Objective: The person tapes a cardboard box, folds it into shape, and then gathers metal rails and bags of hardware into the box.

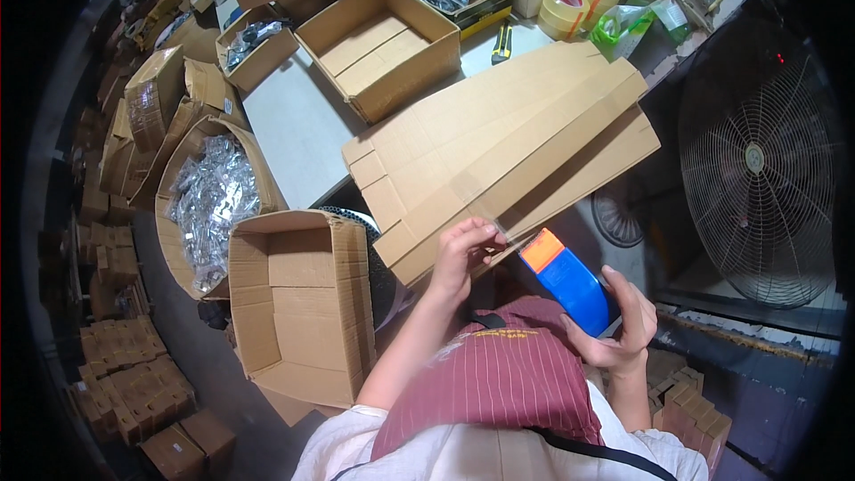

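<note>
- Two hands work one flattened brown cardboard carton (499, 147), long axis running up-right.
- Left hand (463, 254) grip pinches clear tape end at carton's near edge.
- Right hand (619, 330) grip clamps blue tape dispenser (565, 278), just right of it.

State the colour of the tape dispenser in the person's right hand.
Blue tape dispenser with an orange end; head view.
</note>
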`<state>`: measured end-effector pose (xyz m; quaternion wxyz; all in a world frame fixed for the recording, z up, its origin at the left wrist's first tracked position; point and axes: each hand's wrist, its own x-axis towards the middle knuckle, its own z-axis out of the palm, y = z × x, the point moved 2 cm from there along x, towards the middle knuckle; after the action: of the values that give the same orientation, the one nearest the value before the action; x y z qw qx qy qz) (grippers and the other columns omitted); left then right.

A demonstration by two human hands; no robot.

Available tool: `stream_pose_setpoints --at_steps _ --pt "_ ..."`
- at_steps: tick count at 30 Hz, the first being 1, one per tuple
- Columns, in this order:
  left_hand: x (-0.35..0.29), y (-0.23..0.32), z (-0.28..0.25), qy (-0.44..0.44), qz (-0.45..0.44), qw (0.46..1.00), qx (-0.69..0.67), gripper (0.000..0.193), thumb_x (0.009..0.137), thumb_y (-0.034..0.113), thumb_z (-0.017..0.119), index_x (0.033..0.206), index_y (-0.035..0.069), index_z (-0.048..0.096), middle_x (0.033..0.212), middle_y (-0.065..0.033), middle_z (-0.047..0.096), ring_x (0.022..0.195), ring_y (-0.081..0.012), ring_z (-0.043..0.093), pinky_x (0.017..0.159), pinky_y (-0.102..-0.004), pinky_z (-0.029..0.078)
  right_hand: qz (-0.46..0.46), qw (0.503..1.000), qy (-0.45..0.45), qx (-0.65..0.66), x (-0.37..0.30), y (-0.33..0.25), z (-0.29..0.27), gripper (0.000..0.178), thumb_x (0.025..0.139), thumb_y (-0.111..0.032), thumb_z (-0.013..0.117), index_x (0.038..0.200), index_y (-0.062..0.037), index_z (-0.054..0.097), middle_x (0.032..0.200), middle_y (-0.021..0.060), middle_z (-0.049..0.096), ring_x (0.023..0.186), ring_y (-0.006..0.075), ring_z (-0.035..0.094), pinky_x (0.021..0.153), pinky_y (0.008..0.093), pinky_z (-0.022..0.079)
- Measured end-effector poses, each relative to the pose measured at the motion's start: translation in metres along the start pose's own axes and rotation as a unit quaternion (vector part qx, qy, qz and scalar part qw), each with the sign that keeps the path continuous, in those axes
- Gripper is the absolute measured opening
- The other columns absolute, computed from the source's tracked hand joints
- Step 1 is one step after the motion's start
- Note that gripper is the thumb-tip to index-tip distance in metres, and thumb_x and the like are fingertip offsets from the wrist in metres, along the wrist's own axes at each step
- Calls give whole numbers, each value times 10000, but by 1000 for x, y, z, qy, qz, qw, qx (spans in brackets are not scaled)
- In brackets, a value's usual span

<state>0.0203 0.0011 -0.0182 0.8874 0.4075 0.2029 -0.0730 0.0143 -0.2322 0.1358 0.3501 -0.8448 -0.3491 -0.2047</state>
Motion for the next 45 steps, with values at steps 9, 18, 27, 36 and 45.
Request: stream_pose_setpoints --at_steps 9,18,27,36,45 --pt "-5 8 9 15 -13 1000 -14 159 891 167 677 920 10 682 872 -111 716 772 -140 638 635 -244 454 9 1000 -3 -6 -1 0 -1 664 614 -174 879 1171 99 643 755 157 683 584 236 653 560 302 515" --pt "-4 2 7 15 -10 999 -36 133 882 163 701 911 37 670 860 -91 716 751 -119 621 637 -240 428 7 1000 -4 -7 -4 -1 0 668 620 -182 884 1174 99 641 760 160 682 589 234 655 568 306 520" --pt "-6 -19 20 86 126 987 -56 65 918 99 641 882 61 603 814 -68 665 743 -122 613 702 -257 483 48 999 -12 -17 -17 0 0 724 630 -158 874 1247 113 612 913 185 709 736 250 717 708 301 574" --pt "-6 -7 10 80 70 994 21 133 995 120 564 960 13 635 883 -110 707 776 -167 678 657 -269 521 43 999 21 -7 -22 4 2 778 622 -148 885 1289 105 574 813 151 697 648 201 689 613 266 538" --pt "-8 4 7 134 27 989 -60 293 1041 236 560 1221 15 630 861 -19 644 681 -91 587 524 -202 413 19 999 46 23 -17 9 4 841 655 -165 901 1322 142 493 663 115 660 538 185 669 505 253 505"
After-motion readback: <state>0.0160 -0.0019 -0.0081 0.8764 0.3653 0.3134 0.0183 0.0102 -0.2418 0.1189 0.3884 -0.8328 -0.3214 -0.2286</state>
